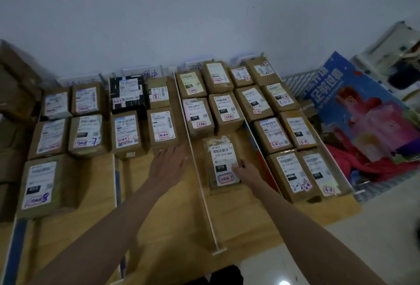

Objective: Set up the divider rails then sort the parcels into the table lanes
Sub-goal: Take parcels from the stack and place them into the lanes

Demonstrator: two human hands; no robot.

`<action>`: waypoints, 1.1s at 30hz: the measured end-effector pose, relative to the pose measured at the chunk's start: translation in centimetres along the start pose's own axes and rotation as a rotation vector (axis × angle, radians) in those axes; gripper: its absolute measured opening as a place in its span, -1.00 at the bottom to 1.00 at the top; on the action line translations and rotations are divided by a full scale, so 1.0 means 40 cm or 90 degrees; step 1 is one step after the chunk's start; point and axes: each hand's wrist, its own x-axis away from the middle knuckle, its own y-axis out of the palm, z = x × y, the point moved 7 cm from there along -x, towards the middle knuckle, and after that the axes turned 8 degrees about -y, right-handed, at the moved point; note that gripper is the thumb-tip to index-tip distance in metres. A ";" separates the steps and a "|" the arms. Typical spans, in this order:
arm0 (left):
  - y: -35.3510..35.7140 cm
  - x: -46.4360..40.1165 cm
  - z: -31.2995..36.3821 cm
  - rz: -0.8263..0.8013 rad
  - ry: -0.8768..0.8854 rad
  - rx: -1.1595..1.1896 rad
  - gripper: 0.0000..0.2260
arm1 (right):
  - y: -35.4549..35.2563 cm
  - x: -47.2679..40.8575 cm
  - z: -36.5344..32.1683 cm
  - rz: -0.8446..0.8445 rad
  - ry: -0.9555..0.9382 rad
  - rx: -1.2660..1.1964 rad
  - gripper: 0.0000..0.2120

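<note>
Several brown cardboard parcels with white labels lie in lanes on a wooden table (245, 216). White divider rails split the lanes: a long one (200, 184) in the middle, another (261, 150) to its right, one (114, 184) to the left. My right hand (244, 170) rests on the near right corner of a parcel labelled 070 (221, 162) in the third lane. My left hand (169, 163) lies flat, fingers spread, against the near edge of a parcel (162, 131) in the second lane. A black patterned parcel (126, 92) sits at the back.
White lane signs (142, 73) lean on the wall behind the rows. A blue printed carton (363, 111) and red cloth (363, 166) fill a wire basket right of the table. Stacked brown boxes (13, 93) stand at the far left. Pale floor tiles (341, 250) show beyond the table's near right corner.
</note>
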 end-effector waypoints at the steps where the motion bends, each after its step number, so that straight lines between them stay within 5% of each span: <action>1: 0.000 -0.001 -0.005 0.004 -0.007 0.000 -0.61 | 0.002 -0.013 0.004 -0.005 -0.001 -0.001 -0.72; 11: 0.040 -0.029 -0.032 -0.018 -0.126 -0.023 -0.60 | 0.042 -0.150 0.017 -0.116 -0.015 -0.003 -0.73; 33: 0.067 0.000 -0.044 -0.042 -0.209 -0.038 -0.53 | 0.082 -0.224 -0.015 -0.184 -0.018 -0.002 -0.56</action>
